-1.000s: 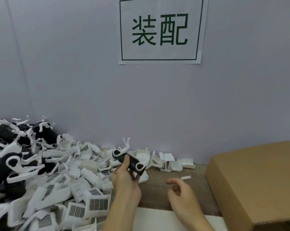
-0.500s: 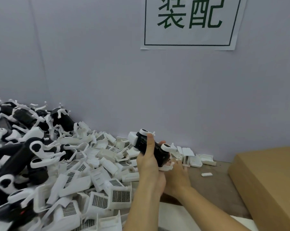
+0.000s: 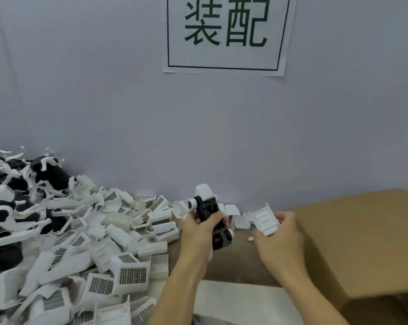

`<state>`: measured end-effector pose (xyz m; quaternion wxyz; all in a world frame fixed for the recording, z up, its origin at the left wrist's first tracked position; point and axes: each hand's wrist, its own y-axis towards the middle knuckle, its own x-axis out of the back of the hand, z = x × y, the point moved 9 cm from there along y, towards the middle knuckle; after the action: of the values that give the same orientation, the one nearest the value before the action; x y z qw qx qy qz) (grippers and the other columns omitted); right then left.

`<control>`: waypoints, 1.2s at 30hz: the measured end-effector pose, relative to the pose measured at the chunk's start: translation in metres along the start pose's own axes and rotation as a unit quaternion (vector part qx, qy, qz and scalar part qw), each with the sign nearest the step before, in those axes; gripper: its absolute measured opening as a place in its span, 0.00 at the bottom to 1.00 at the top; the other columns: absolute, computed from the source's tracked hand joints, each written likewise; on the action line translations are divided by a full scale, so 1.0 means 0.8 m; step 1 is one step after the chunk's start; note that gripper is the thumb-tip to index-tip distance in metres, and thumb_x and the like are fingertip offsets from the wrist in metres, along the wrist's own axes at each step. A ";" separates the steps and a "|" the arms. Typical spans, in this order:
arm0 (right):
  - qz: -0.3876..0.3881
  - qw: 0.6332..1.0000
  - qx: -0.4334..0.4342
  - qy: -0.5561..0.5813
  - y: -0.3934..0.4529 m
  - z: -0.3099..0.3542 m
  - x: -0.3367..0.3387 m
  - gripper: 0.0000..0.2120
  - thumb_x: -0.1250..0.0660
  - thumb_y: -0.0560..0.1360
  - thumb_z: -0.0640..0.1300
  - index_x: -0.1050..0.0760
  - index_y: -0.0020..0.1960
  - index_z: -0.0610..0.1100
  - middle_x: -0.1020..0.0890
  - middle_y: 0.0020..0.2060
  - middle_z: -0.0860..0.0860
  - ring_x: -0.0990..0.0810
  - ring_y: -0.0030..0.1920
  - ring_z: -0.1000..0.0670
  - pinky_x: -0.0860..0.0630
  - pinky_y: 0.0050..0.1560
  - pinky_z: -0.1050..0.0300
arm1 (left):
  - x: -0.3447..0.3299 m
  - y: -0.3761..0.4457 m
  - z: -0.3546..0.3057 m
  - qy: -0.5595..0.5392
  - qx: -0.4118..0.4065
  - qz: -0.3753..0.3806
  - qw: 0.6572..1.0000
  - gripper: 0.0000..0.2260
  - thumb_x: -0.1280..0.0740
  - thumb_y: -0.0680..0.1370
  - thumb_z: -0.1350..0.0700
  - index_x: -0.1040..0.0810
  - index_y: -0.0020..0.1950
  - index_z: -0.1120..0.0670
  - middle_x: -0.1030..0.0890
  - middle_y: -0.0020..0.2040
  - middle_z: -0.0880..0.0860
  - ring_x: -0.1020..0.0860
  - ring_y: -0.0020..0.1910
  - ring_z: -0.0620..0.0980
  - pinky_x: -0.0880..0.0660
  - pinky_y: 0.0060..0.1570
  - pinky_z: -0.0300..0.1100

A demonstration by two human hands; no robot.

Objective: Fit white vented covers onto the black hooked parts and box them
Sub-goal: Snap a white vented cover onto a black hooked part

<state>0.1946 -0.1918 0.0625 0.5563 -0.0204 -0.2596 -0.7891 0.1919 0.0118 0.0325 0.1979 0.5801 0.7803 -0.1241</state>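
Gripping black part (image 3: 212,219), right hand (image 3: 278,238) now holding cover (image 3: 265,219)

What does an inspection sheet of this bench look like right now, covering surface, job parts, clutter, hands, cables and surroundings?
Surface: brown table, bare strip between the hands.
Job's things: black hooked part and white vented cover held apart; cardboard box at right.
Clutter: pile of white covers and black parts at left.
Hands: left hand grips the black part; right hand holds the cover.
Cables: nothing seen.
Surroundings: grey wall with paper sign.
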 end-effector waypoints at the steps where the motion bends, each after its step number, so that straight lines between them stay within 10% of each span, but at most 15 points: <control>1: -0.018 1.000 0.010 0.006 -0.006 0.000 0.008 0.18 0.29 0.73 0.37 0.34 0.54 0.50 0.23 0.44 0.53 0.22 0.41 0.54 0.27 0.35 0.58 | -0.009 -0.003 0.009 0.061 0.005 0.011 0.998 0.10 0.29 0.77 0.62 0.23 0.57 0.55 0.15 0.46 0.57 0.16 0.47 0.57 0.18 0.50 0.55; 4: 0.007 0.998 0.065 0.002 -0.023 0.001 0.001 0.19 0.33 0.75 0.33 0.34 0.57 0.51 0.21 0.44 0.53 0.21 0.41 0.55 0.28 0.34 0.64 | -0.039 -0.015 0.030 0.194 0.025 0.086 0.977 0.10 0.31 0.78 0.55 0.25 0.59 0.49 0.16 0.49 0.53 0.16 0.52 0.54 0.18 0.53 0.49; 10: 0.226 0.970 0.096 -0.006 -0.045 -0.002 -0.057 0.28 0.35 0.73 0.39 0.38 0.69 0.57 0.23 0.54 0.58 0.21 0.51 0.57 0.26 0.44 0.72 | -0.051 -0.040 0.051 0.066 0.168 0.073 0.981 0.16 0.37 0.82 0.43 0.21 0.59 0.54 0.15 0.35 0.49 0.18 0.28 0.41 0.28 0.21 0.32; 14: 0.106 0.985 0.075 0.117 -0.039 0.003 -0.042 0.05 0.30 0.78 0.49 0.26 0.50 0.56 0.20 0.48 0.61 0.21 0.51 0.58 0.27 0.45 0.70 | -0.045 -0.035 0.050 0.076 0.138 0.087 0.984 0.22 0.43 0.83 0.40 0.20 0.61 0.54 0.13 0.43 0.54 0.18 0.28 0.42 0.20 0.52 0.43; 19: 0.055 0.986 0.130 0.094 -0.037 0.015 -0.030 0.11 0.26 0.74 0.46 0.27 0.48 0.57 0.21 0.46 0.61 0.22 0.48 0.60 0.24 0.44 0.67 | -0.052 -0.034 0.052 0.024 0.137 0.099 0.985 0.27 0.44 0.83 0.38 0.17 0.60 0.59 0.14 0.51 0.60 0.14 0.48 0.54 0.19 0.46 0.44; 26: -0.021 0.990 0.117 0.078 -0.035 0.014 -0.019 0.11 0.27 0.74 0.46 0.28 0.44 0.58 0.23 0.44 0.60 0.22 0.46 0.59 0.24 0.43 0.61 | -0.067 -0.048 0.038 0.084 0.059 0.127 0.987 0.13 0.36 0.82 0.53 0.24 0.63 0.59 0.15 0.54 0.61 0.21 0.26 0.40 0.30 0.21 0.30; 31: 0.025 0.990 0.111 0.084 -0.037 0.012 -0.028 0.10 0.25 0.73 0.48 0.26 0.44 0.58 0.20 0.42 0.59 0.20 0.44 0.59 0.22 0.40 0.65 | -0.058 -0.039 0.034 0.059 0.042 0.095 0.993 0.12 0.34 0.82 0.51 0.22 0.62 0.56 0.14 0.52 0.57 0.14 0.44 0.51 0.22 0.33 0.38; 36: 0.013 0.990 0.127 0.060 -0.035 0.014 -0.024 0.11 0.25 0.73 0.45 0.25 0.43 0.57 0.20 0.41 0.60 0.21 0.44 0.60 0.24 0.41 0.68 | -0.058 -0.036 0.030 0.098 0.011 0.109 0.989 0.09 0.34 0.81 0.54 0.19 0.58 0.57 0.13 0.47 0.55 0.14 0.39 0.49 0.23 0.30 0.35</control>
<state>0.1741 -0.1633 0.0554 0.5792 0.0940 -0.3234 -0.7424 0.1798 -0.0468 0.0308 0.1263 0.6731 0.7268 -0.0532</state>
